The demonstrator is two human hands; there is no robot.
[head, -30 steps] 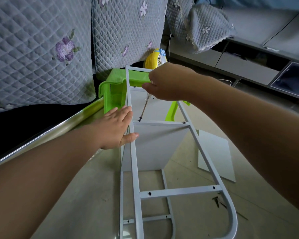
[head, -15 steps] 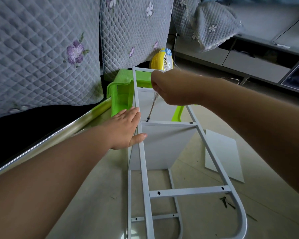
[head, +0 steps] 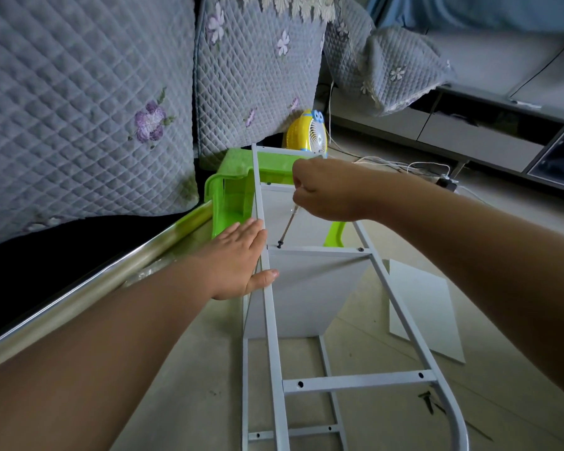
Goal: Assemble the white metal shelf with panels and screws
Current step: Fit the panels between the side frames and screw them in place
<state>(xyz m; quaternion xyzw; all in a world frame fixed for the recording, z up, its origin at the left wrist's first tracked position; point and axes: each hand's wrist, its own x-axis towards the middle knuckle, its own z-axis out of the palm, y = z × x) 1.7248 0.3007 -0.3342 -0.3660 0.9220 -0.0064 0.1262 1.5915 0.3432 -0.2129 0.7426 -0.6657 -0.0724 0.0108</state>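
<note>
The white metal shelf frame (head: 358, 382) lies lengthwise on the floor, its far end against a green plastic stool (head: 232, 196). A white panel (head: 303, 294) stands fitted under the middle crossbar. My right hand (head: 323, 190) grips a screwdriver (head: 288, 226) whose tip sits on a dark screw (head: 279, 245) at the left end of that crossbar. My left hand (head: 241, 258) rests flat against the frame's left rail, fingers straight, thumb on the panel side.
A loose white panel (head: 424, 310) lies on the floor to the right of the frame. Several dark screws (head: 428, 402) lie by the curved rail end. A yellow fan (head: 306, 135) and cables sit behind the stool. A quilted sofa and a chrome rail run along the left.
The view has shifted slightly, so everything sits a bit lower and to the right. Both hands keep their places on the frame and screwdriver.
</note>
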